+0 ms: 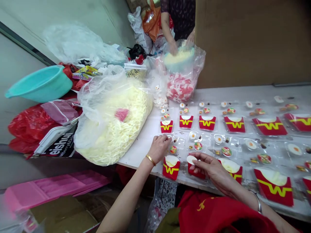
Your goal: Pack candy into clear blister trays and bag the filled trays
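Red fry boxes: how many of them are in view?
11: six boxes in the back row, five in front, the second from left partly behind the right hand. More may lie beyond the right edge.

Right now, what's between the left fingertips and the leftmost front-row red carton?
Head view: a small pizza-like disc lies between the left hand and that red carton.

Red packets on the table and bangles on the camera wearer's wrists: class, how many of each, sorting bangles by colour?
Red packets: 11 (far row 6, near row 5; some partly hidden or cut off)
Gold-coloured bangle: 1
Silver-coloured bangle: 1
Total: 13
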Demonstrator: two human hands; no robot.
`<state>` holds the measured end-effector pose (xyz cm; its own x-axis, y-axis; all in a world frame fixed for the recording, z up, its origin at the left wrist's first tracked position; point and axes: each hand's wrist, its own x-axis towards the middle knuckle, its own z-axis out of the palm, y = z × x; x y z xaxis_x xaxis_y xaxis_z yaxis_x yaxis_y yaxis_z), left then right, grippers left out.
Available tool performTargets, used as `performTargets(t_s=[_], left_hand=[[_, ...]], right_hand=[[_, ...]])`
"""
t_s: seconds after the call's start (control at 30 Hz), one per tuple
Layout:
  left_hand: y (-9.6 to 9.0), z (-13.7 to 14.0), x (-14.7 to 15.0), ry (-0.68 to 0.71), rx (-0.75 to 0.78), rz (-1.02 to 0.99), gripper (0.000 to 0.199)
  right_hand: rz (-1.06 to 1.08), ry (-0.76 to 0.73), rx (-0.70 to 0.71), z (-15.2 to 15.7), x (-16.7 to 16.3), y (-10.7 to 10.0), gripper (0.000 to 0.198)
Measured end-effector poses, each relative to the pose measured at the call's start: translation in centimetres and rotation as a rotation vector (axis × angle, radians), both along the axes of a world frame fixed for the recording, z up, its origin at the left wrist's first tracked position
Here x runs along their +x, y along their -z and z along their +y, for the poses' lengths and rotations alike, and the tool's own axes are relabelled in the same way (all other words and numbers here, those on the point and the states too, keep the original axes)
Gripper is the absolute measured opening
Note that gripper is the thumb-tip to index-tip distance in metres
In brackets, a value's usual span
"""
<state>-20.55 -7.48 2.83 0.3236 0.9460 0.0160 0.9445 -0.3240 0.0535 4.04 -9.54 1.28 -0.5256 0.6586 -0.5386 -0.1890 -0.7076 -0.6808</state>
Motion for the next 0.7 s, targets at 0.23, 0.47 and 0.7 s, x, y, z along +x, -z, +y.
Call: performTargets(t_s=[0.23,0.47,0.7], left_hand=[[-0.5,-3.3,-2.8,-0.244,0.213,-0.341,0.027],[1.1,-8.2,-5.3,-0.392,0.326,-0.439,0.024],[2.6,-9.9,-7.8,-0.474,0.295,-0.547,0.027]], right_hand=[[0.011,0.071,0.345,8.4,-3.6,-5.6,0.031],[-0.044,0.096,1.182,25.5,-14.3,-20.1,0.020],[-1.089,0.084,1.484,38.7,-13.6,-21.5,0.028]])
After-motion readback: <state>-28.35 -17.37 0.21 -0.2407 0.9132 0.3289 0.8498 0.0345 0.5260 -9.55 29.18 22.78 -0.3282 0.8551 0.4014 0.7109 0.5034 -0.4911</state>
